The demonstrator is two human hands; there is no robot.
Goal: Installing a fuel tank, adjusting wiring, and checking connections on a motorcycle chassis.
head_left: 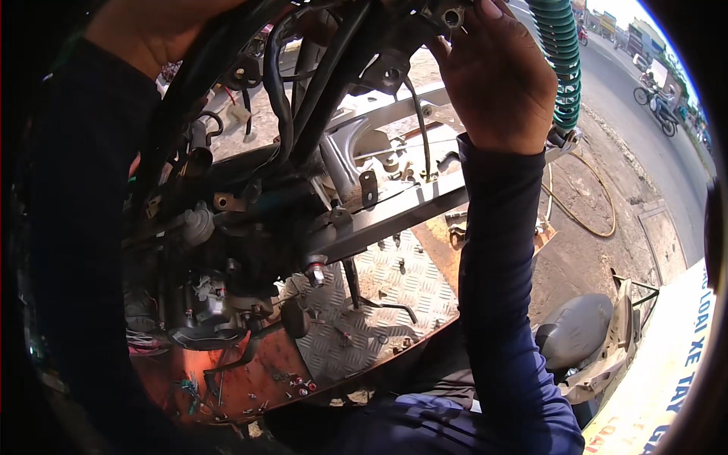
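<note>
A stripped motorcycle frame of black tubing runs from the top of the view down over the engine. My right hand is closed at the frame's upper end, beside a bracket with a round hole; some of its fingertips pass the top edge. Up at the left, my left hand is by the black tubes, its fingers cut off or hidden. Black cables hang between the hands. Below lies a silver rail with a dark tab bolted near it.
A green coiled hose hangs right of my right hand. Beneath are a checkered metal plate and an orange platform with scattered bolts. A grey rounded part stands at lower right. Motorcycles are on the road beyond.
</note>
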